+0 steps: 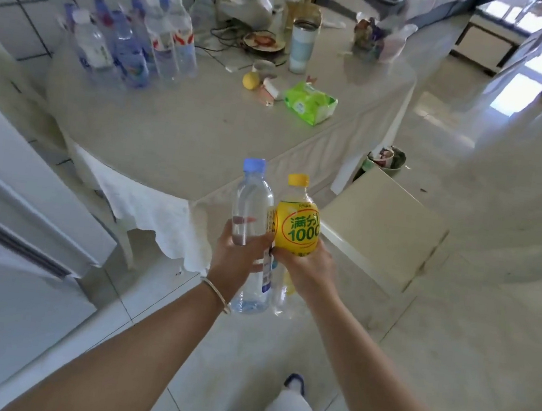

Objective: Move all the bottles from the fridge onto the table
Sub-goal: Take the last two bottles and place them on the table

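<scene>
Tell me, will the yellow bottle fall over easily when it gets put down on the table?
Probably fairly easily. The yellow bottle looks tall, with a bulging upper part above a narrower clear base, so it may wobble if nudged. It seems to hold liquid, which should steady it somewhat. The table top looks flat, and the right hand grips it upright.
</scene>
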